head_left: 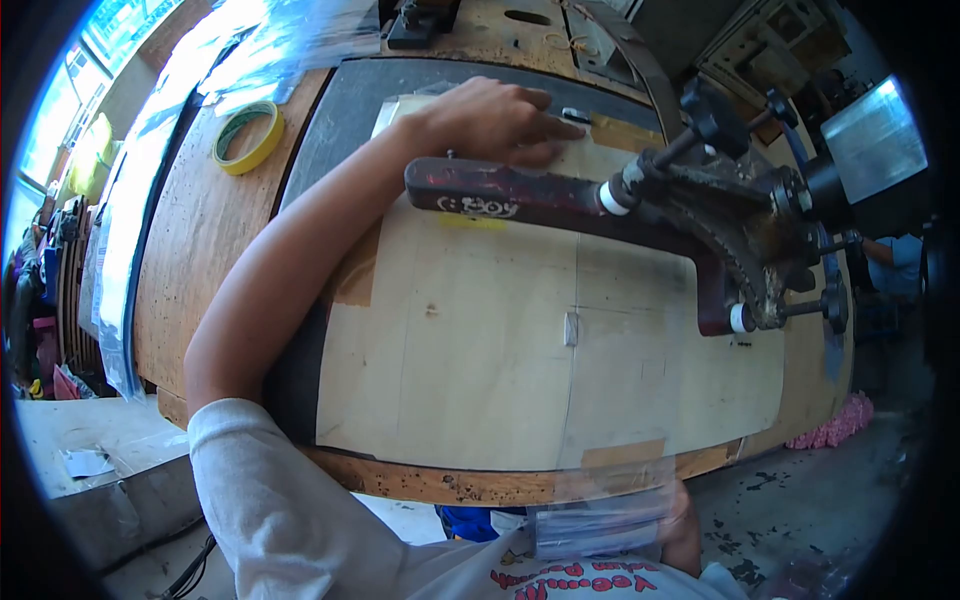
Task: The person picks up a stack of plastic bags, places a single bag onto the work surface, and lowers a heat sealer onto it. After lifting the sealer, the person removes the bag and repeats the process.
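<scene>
My left hand reaches over the far edge of a pale wooden board, just behind the dark metal arm of a machine. Its fingers are apart and slightly blurred, and nothing shows in them. A small dark object lies near the fingertips. At the near edge, my right hand is beside a stack of clear plastic against the shirt; its fingers are hidden. A transparent sheet lies over the board's near part and reaches down to the stack. A small white piece sits mid-board.
A yellow tape roll lies on the wooden table at the left, near plastic sheets. Black knobs and a metal mechanism stand over the board's right side. Another person's arm shows at the far right. Pink material is on the floor.
</scene>
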Demonstrator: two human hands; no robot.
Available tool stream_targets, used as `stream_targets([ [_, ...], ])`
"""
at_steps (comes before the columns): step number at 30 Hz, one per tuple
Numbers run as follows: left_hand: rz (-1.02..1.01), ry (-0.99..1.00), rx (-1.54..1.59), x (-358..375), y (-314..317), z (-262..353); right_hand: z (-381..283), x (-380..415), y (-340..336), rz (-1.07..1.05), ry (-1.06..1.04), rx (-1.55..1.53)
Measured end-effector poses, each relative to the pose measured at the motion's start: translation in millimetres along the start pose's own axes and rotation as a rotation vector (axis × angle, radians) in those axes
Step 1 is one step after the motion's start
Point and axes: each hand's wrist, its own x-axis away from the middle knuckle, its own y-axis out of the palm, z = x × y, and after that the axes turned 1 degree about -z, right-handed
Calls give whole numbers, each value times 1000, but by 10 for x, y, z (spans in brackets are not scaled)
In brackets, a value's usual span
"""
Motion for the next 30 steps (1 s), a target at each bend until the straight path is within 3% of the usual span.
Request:
stream_targets([
  [11, 43, 16, -41, -19, 138, -86, -55, -2, 13, -33, -36, -5],
  [12, -56, 16, -82, -61, 65, -99, -59, 9, 8, -32, -35, -5],
  [15, -91, 64, 89, -23, -117, -48, -77, -7, 31, -35, -35, -5],
  [30, -107, 72, 71, -31, -115, -47, -147, 3, 84, -30, -33, 6],
])
